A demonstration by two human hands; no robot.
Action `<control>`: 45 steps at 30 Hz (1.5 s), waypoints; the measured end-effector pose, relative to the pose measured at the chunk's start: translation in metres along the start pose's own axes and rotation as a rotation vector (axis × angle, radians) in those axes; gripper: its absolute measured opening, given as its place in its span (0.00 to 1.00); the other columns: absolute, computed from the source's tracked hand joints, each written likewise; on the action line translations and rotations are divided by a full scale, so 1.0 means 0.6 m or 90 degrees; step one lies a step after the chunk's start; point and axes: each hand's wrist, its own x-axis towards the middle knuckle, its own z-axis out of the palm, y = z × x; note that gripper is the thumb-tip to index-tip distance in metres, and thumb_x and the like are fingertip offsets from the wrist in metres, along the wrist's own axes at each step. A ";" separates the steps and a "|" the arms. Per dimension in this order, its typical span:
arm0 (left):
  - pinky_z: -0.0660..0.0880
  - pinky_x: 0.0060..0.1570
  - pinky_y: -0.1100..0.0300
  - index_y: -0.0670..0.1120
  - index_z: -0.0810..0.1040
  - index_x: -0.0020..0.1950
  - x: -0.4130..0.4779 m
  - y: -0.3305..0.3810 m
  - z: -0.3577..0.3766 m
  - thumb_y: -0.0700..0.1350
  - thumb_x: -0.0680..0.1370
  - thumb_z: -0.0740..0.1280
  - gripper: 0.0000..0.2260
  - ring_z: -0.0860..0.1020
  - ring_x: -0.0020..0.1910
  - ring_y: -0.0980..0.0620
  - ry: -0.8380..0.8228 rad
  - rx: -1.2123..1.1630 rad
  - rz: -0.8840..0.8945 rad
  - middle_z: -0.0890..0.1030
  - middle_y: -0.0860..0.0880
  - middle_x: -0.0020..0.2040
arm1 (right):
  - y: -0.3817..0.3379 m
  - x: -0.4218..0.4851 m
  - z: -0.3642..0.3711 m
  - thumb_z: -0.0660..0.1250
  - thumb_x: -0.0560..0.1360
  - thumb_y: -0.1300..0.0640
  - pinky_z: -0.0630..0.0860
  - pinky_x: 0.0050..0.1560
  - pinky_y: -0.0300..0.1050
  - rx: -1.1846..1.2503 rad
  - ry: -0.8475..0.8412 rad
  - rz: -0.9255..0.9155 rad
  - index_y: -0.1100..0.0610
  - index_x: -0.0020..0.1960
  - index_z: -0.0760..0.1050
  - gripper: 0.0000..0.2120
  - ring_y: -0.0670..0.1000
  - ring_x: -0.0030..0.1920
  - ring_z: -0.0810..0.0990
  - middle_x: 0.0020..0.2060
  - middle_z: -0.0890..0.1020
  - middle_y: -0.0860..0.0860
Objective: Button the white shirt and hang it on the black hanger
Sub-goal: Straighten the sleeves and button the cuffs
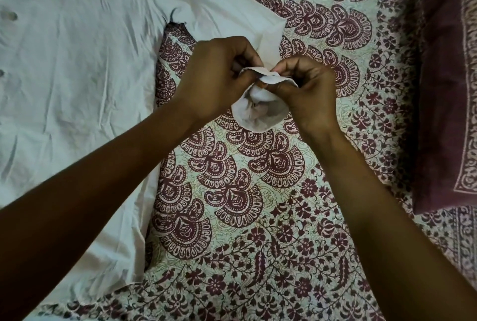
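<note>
White shirt (77, 62): lies spread across upper left of frame on patterned bedsheet (284, 178), cuff (258, 114) raised at centre. Pinched at overlapping edges by left hand (219, 80) and right hand (309, 96). Seems cuff buttoning; next calls for easing button through hole, button itself hidden.

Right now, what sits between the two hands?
In the head view, the round open sleeve cuff of the white cloth shirt spans the gap; the left hand and right hand each pinch its upper edge, above the maroon-patterned bedsheet.
</note>
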 end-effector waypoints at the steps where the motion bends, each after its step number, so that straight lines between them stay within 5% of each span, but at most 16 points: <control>1: 0.76 0.38 0.65 0.51 0.77 0.42 -0.001 -0.001 0.000 0.42 0.70 0.66 0.04 0.78 0.35 0.61 0.001 0.003 0.007 0.78 0.59 0.36 | -0.001 0.000 0.001 0.74 0.64 0.70 0.75 0.35 0.37 -0.003 0.004 0.001 0.57 0.36 0.76 0.11 0.45 0.33 0.77 0.30 0.80 0.45; 9: 0.76 0.39 0.49 0.39 0.78 0.44 -0.018 -0.018 0.005 0.35 0.72 0.64 0.05 0.80 0.39 0.48 0.041 0.031 0.103 0.82 0.46 0.40 | -0.005 0.000 0.005 0.75 0.59 0.70 0.74 0.34 0.34 0.036 0.007 0.025 0.58 0.34 0.76 0.11 0.41 0.30 0.78 0.27 0.81 0.43; 15: 0.78 0.44 0.52 0.38 0.78 0.43 -0.027 -0.022 0.009 0.34 0.71 0.66 0.03 0.81 0.44 0.53 0.015 -0.009 0.112 0.82 0.46 0.43 | -0.004 -0.007 0.004 0.73 0.56 0.69 0.76 0.39 0.34 0.071 0.013 0.016 0.57 0.34 0.75 0.12 0.40 0.34 0.79 0.29 0.81 0.43; 22: 0.78 0.39 0.47 0.39 0.78 0.44 -0.030 -0.025 0.003 0.40 0.73 0.67 0.04 0.81 0.41 0.46 0.001 -0.029 0.124 0.82 0.43 0.41 | -0.007 -0.021 0.015 0.71 0.58 0.71 0.73 0.37 0.34 0.089 0.045 -0.029 0.56 0.34 0.69 0.15 0.41 0.33 0.75 0.28 0.76 0.42; 28: 0.79 0.43 0.46 0.41 0.78 0.43 -0.030 -0.022 0.000 0.40 0.73 0.70 0.03 0.82 0.43 0.45 0.023 -0.089 0.107 0.82 0.42 0.43 | -0.017 -0.015 0.020 0.70 0.60 0.76 0.73 0.37 0.37 0.065 0.036 -0.061 0.56 0.36 0.67 0.19 0.44 0.34 0.73 0.32 0.73 0.53; 31: 0.79 0.43 0.46 0.44 0.78 0.43 -0.028 -0.019 -0.007 0.41 0.73 0.71 0.03 0.82 0.43 0.46 0.044 -0.095 0.109 0.82 0.43 0.42 | -0.027 -0.005 0.017 0.71 0.61 0.77 0.74 0.38 0.32 0.057 0.007 -0.069 0.58 0.43 0.69 0.21 0.39 0.36 0.78 0.35 0.78 0.51; 35: 0.79 0.43 0.47 0.42 0.78 0.42 -0.027 -0.018 -0.016 0.40 0.72 0.71 0.03 0.82 0.44 0.47 0.040 -0.089 0.131 0.82 0.44 0.42 | -0.035 0.004 0.015 0.71 0.61 0.73 0.78 0.41 0.41 0.065 -0.021 -0.061 0.58 0.42 0.68 0.18 0.44 0.37 0.80 0.32 0.82 0.45; 42: 0.79 0.46 0.48 0.42 0.78 0.44 -0.017 -0.015 -0.031 0.37 0.72 0.70 0.03 0.82 0.46 0.49 0.020 -0.127 0.104 0.81 0.48 0.43 | -0.039 0.002 0.034 0.71 0.60 0.74 0.78 0.40 0.38 0.054 0.101 -0.091 0.56 0.35 0.64 0.20 0.43 0.35 0.80 0.29 0.76 0.50; 45: 0.80 0.47 0.50 0.43 0.77 0.44 -0.012 -0.016 -0.037 0.37 0.73 0.70 0.04 0.82 0.47 0.51 0.009 -0.135 0.103 0.81 0.49 0.44 | -0.040 0.001 0.042 0.70 0.62 0.77 0.77 0.38 0.37 0.076 0.113 -0.090 0.56 0.35 0.63 0.22 0.41 0.33 0.79 0.27 0.78 0.45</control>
